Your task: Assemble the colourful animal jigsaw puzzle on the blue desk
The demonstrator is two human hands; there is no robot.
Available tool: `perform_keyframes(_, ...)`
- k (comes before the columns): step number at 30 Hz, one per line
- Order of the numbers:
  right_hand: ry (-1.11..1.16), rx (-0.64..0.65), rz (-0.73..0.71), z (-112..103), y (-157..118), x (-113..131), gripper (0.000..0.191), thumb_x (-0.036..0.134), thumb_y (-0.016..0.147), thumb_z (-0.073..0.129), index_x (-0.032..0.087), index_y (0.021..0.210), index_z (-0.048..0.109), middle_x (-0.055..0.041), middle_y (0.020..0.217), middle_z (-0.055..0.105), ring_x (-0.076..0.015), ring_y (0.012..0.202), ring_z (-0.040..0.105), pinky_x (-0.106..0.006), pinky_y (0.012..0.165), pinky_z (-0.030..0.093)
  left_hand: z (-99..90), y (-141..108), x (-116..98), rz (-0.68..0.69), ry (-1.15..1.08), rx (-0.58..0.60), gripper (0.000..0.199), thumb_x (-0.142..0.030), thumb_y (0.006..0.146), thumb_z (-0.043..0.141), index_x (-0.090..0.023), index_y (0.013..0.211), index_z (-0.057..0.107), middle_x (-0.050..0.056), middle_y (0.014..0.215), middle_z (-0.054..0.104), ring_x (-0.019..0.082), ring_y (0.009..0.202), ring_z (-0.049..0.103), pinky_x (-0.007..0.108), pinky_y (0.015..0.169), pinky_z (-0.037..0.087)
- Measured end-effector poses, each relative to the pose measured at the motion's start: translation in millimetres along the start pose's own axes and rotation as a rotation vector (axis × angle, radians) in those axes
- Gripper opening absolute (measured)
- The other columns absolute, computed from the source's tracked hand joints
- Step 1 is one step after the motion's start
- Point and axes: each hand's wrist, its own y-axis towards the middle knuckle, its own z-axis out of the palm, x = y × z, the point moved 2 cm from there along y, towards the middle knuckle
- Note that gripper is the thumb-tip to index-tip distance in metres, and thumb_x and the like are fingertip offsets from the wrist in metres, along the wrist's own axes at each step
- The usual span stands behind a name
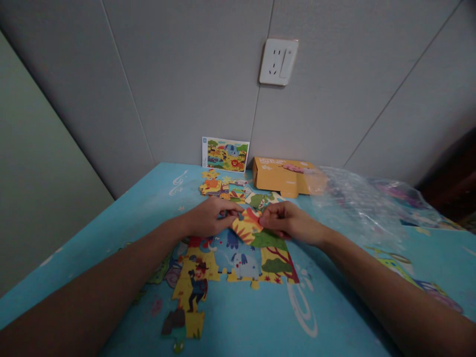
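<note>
Between my two hands is a jigsaw puzzle piece [247,228], yellow with a red-orange band, raised above the far edge of a partly joined puzzle. It may be more than one piece joined together. My left hand [213,217] is closed with its fingertips at the piece's left edge. At the right edge, the thumb and fingers of my right hand [290,223] pinch it. Below lies the joined puzzle [238,263], showing blue elephants, a green tree and a figure in a hat. My left hand covers part of its upper left.
Loose puzzle pieces [223,189] lie beyond my hands. A picture card [226,154] leans on the wall, beside an orange box [277,176]. Crumpled clear plastic wrap [364,203] spreads over the right of the blue patterned table [253,322]. A wall socket [278,62] is above.
</note>
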Motion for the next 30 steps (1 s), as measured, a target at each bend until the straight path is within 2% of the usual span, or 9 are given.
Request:
perform_keyframes(2, -0.104, -0.278, 0.012, -11.7, 6.2, -9.7, 0.036, 0.049, 0.077, 0.06, 0.016, 0.063, 0.053, 0.0056, 0.046, 0.042, -0.0064, 0.041, 0.032, -0.021, 0.041, 0.021, -2.5, 1.3, 3.9, -0.021, 0.084, -0.12, 0.029, -0.018, 0.085, 0.048, -0.015, 0.107, 0.068, 0.005, 0.085, 0.071, 0.015, 0.077, 0.062, 0.027, 0.076, 0.048)
perform_keyframes(4, -0.265, -0.498, 0.06, -23.7, 9.3, -18.6, 0.033, 0.045, 0.078, 0.057, 0.016, 0.063, 0.056, 0.0032, 0.048, 0.046, -0.0082, 0.044, 0.036, -0.022, 0.043, 0.023, -8.7, 2.7, 8.7, -0.069, 0.196, -0.287, 0.029, -0.017, 0.085, 0.047, -0.016, 0.104, 0.068, 0.005, 0.091, 0.071, 0.018, 0.087, 0.061, 0.031, 0.085, 0.047)
perform_keyframes(6, -0.411, -0.627, 0.134, -34.1, 9.8, -24.9, 0.03, 0.041, 0.081, 0.053, 0.015, 0.065, 0.059, 0.0008, 0.051, 0.051, -0.01, 0.046, 0.041, -0.023, 0.045, 0.025, -16.4, 2.9, 15.8, -0.192, 0.352, -0.454, 0.029, -0.019, 0.083, 0.05, -0.015, 0.106, 0.066, 0.008, 0.102, 0.068, 0.022, 0.098, 0.058, 0.036, 0.093, 0.043)
perform_keyframes(8, -0.52, -0.689, 0.209, -41.5, 8.9, -27.4, 0.029, 0.038, 0.082, 0.051, 0.015, 0.07, 0.064, -0.0015, 0.054, 0.056, -0.0117, 0.049, 0.046, -0.023, 0.046, 0.027, -21.5, 1.7, 25.4, -0.383, 0.516, -0.527, 0.037, -0.027, 0.081, 0.055, -0.014, 0.114, 0.063, 0.011, 0.11, 0.065, 0.026, 0.105, 0.055, 0.039, 0.097, 0.039)
perform_keyframes(11, -0.631, -0.706, 0.319, -46.4, 6.8, -25.5, 0.031, 0.04, 0.082, 0.052, 0.015, 0.073, 0.069, -0.0055, 0.061, 0.062, -0.0145, 0.056, 0.053, -0.024, 0.048, 0.029, -20.6, -1.0, 41.5, -0.612, 0.614, -0.41, 0.06, -0.048, 0.079, 0.058, -0.01, 0.124, 0.057, 0.017, 0.115, 0.061, 0.031, 0.111, 0.051, 0.042, 0.1, 0.035)
perform_keyframes(13, -0.679, -0.692, 0.381, -46.6, 5.8, -23.1, 0.033, 0.043, 0.082, 0.053, 0.015, 0.072, 0.07, -0.0074, 0.065, 0.065, -0.0162, 0.059, 0.056, -0.025, 0.049, 0.03, -17.5, -2.5, 49.6, -0.671, 0.595, -0.307, 0.069, -0.057, 0.077, 0.057, -0.01, 0.127, 0.055, 0.017, 0.118, 0.061, 0.033, 0.113, 0.05, 0.042, 0.101, 0.035)
perform_keyframes(16, -0.724, -0.678, 0.418, -45.6, 5.3, -21.0, 0.035, 0.045, 0.082, 0.054, 0.015, 0.072, 0.071, -0.0089, 0.067, 0.067, -0.0179, 0.061, 0.058, -0.026, 0.05, 0.031, -16.9, -2.9, 54.4, -0.692, 0.571, -0.259, 0.068, -0.057, 0.075, 0.058, -0.012, 0.127, 0.056, 0.015, 0.119, 0.062, 0.032, 0.113, 0.052, 0.041, 0.099, 0.037)
perform_keyframes(25, -0.772, -0.672, 0.368, -44.2, 6.2, -23.1, 0.03, 0.042, 0.079, 0.057, 0.016, 0.073, 0.07, -0.0099, 0.072, 0.069, -0.0198, 0.065, 0.061, -0.027, 0.053, 0.032, -27.9, -4.2, 57.5, -0.645, 0.461, -0.38, 0.032, -0.029, 0.082, 0.057, -0.021, 0.11, 0.069, 0.006, 0.108, 0.071, 0.025, 0.098, 0.063, 0.031, 0.088, 0.045)
perform_keyframes(30, -0.791, -0.68, 0.366, -42.1, 5.7, -21.3, 0.027, 0.04, 0.08, 0.056, 0.017, 0.077, 0.07, -0.0104, 0.076, 0.07, -0.0215, 0.069, 0.062, -0.028, 0.055, 0.033, -37.4, -8.9, 57.8, -0.705, 0.439, -0.57, 0.026, -0.032, 0.084, 0.054, -0.021, 0.096, 0.075, 0.004, 0.089, 0.073, 0.02, 0.079, 0.064, 0.026, 0.071, 0.045)
